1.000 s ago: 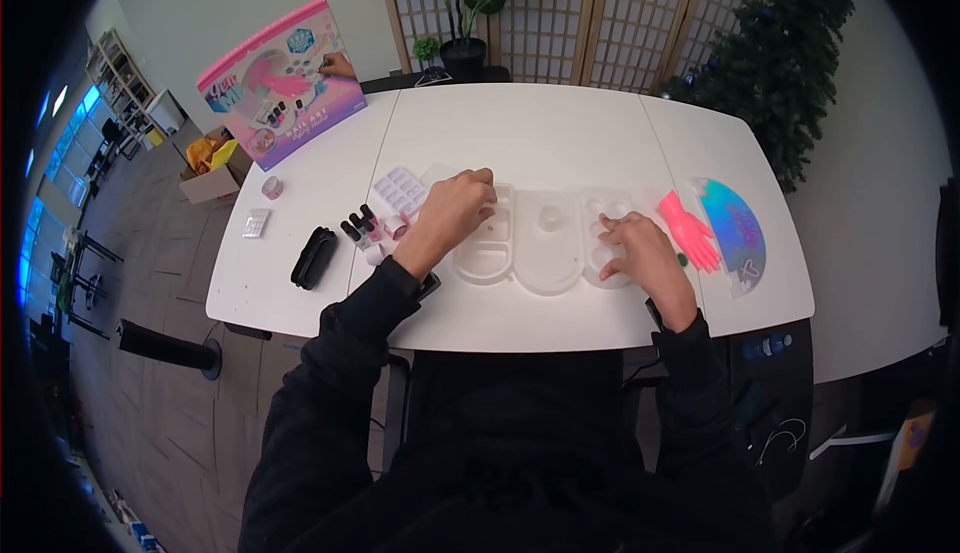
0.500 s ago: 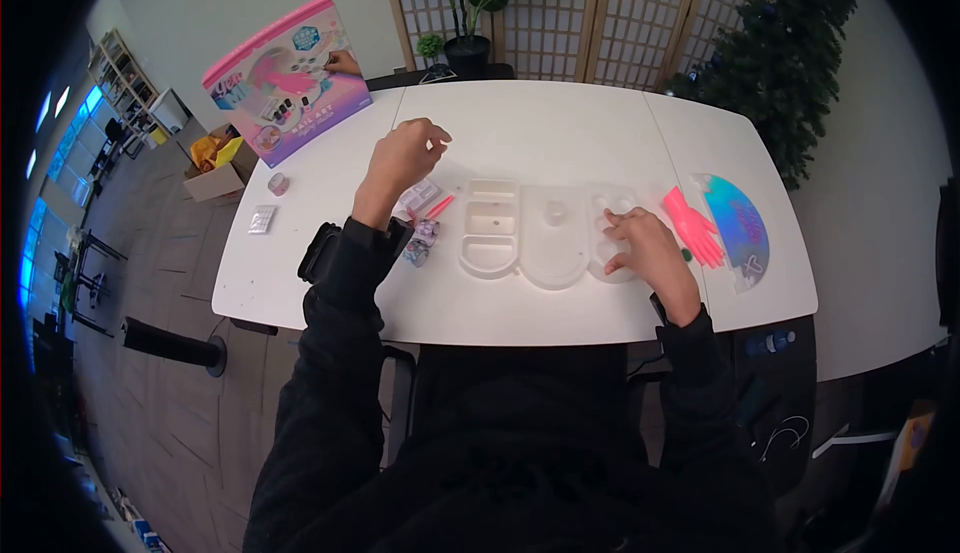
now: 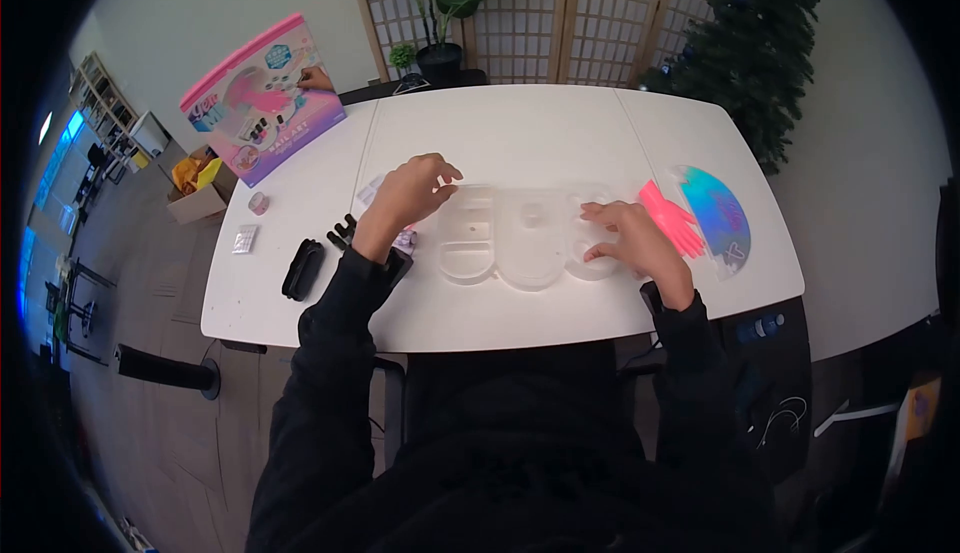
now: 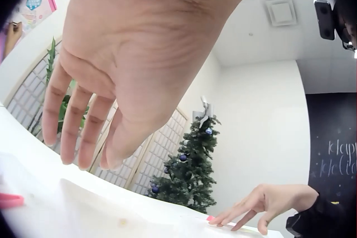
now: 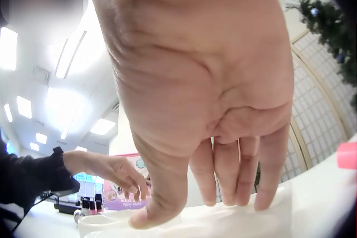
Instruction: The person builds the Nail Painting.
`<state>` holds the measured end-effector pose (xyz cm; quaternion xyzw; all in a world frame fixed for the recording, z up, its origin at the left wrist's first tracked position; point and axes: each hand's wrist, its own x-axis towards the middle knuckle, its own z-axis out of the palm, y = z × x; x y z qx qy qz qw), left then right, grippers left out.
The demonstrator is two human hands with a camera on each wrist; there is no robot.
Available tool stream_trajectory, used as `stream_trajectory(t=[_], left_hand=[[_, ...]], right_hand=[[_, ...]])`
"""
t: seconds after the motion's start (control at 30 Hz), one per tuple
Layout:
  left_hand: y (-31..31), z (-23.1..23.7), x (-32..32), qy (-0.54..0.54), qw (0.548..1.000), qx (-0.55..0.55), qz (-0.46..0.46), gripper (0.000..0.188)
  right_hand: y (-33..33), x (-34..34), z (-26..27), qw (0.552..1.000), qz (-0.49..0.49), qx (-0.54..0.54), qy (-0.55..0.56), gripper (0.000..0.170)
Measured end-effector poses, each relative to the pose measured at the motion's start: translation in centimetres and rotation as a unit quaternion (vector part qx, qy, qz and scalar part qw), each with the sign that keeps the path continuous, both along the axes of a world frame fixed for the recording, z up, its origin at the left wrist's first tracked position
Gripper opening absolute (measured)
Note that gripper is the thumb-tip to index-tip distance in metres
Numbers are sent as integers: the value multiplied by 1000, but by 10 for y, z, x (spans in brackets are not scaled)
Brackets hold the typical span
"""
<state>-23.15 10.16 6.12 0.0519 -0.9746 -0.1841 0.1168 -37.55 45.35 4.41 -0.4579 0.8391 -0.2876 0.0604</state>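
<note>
A translucent white tray with several compartments lies on the white table. Over its left edge hovers my left hand, fingers loosely bent and nothing in them; the left wrist view shows that palm with its fingers hanging down. My right hand rests at the tray's right section, thumb and fingers spread; in the right wrist view the fingers of this hand reach down to the pale plastic. Just right of it lies a pink plastic hand, beside a blue iridescent half-round piece.
At the back left stands a pink and purple box. A black case, a small jar and a white packet lie on the left side. Bottles stand near my left hand, partly hidden by the arm in the head view.
My left hand lifted from the tray's left compartments, moved left over the small items, then came back toward the tray's left edge. The right hand stayed at the right section. The head view shifted slightly.
</note>
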Motion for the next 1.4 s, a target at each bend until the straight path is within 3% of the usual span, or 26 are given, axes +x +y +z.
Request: stream_trajectory(t=[0.07,0.2,0.27,0.3,0.37,0.4,0.47,0.5,0.57,0.7,0.77,0.8,0.83,1.0,1.13,1.2,1.23,1.3,1.37,1.4], left_hand=[[11,5,0,5,1000,8,-18,19],[28,15,3,14,999,21,-38,19],[31,17,4,17,999,27,-43,19],[31,17,3,18,998,27,-46,19],[34,16,2,17,998,29,-53,19],[35,16,2,16,998,31,-56,19],[37,15,-1,13,997,32,-62,20],[38,14,-4,12,997,29,-69,20],[43,15,-8,10,996,23,-81,20],[52,20,-13,3,996,17,-88,19],[55,21,-15,1,996,15,-93,19],[56,22,-15,2,996,17,-93,19],[56,22,-15,3,995,20,-93,19],[57,23,-12,-5,995,27,-91,20],[56,23,-10,3,995,29,-96,20],[52,19,-10,12,994,29,-101,20],[50,18,-9,17,994,29,-106,19],[49,21,-8,22,994,26,-101,19],[48,23,-5,20,995,22,-91,19],[47,26,-6,19,995,34,-93,18]], right_hand=[[10,-10,9,997,-40,-28,-55,60],[60,-69,-3,968,-216,-112,56,29],[109,-117,-23,947,-317,-40,37,28],[132,-133,-30,945,-321,-39,39,28],[166,-148,-38,899,-434,58,-29,38],[174,-148,-44,897,-437,59,-29,38],[188,-144,-57,848,-494,153,116,58],[191,-146,-62,846,-497,154,113,58],[196,-163,-77,813,-562,148,30,82],[198,-180,-86,836,-537,107,-33,96],[191,-179,-83,893,-436,108,-8,103],[181,-180,-80,859,-480,175,16,102],[175,-175,-76,858,-483,175,13,102],[149,-153,-51,745,-624,233,36,99],[155,-151,-39,734,-654,184,-17,100],[184,-161,-41,793,-595,102,-85,84],[192,-164,-39,796,-591,102,-82,84],[203,-170,-35,818,-568,93,-23,65],[213,-167,-34,842,-538,-25,34,47],[211,-170,-29,847,-530,-27,30,47]])
